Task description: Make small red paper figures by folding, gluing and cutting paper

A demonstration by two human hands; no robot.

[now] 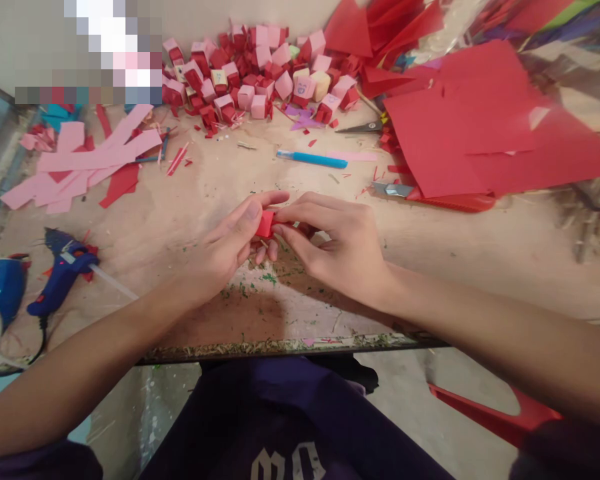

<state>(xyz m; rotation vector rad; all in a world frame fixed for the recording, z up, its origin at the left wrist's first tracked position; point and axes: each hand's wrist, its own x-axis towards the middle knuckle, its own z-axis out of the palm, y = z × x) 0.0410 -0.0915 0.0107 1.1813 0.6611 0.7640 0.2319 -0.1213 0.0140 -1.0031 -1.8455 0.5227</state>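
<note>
Over the front middle of the wooden table, my left hand (230, 240) grips a small folded piece of red paper (265, 224) between thumb and fingers. From the other side, my right hand (335, 237) pinches the right edge of that same piece with thumb and forefinger. Part of the red paper is hidden behind my fingertips. A blue pen (312, 159) lies beyond both hands. Right of the pen rests a red-handled utility knife (445, 200) with its blade end pointing left.
Many small pink and red paper boxes (260, 73) are piled at the back. Red sheets (475, 120) cover the back right, near dark scissors (363, 127). Pink strips (75, 163) lie at left, above a blue glue gun (65, 270). The table's front edge (300, 347) carries scraps.
</note>
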